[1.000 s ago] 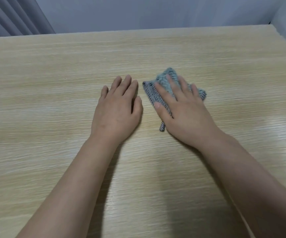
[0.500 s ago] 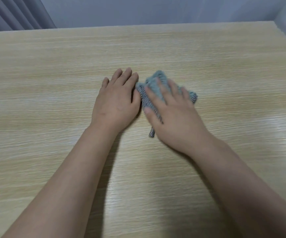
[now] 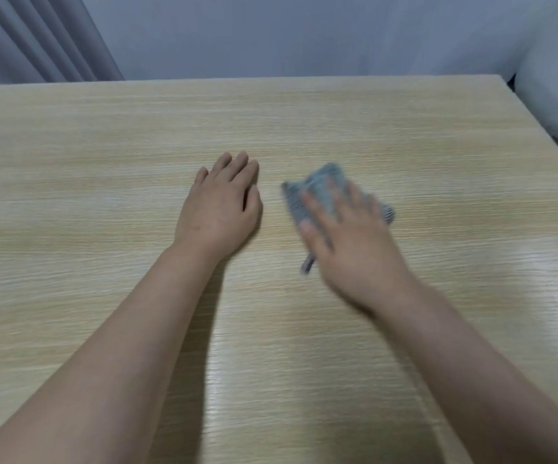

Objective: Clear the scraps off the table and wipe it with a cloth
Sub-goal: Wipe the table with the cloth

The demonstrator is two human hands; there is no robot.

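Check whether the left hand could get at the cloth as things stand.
Probably yes: the left hand lies flat beside the cloth, bare table between them, though the right hand covers most of it.

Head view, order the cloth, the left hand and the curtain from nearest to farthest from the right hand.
1. Cloth: directly under the right hand, pressed flat on the table.
2. Left hand: resting flat on the table to the left, a gap apart.
3. Curtain: far left, beyond the table's back edge.
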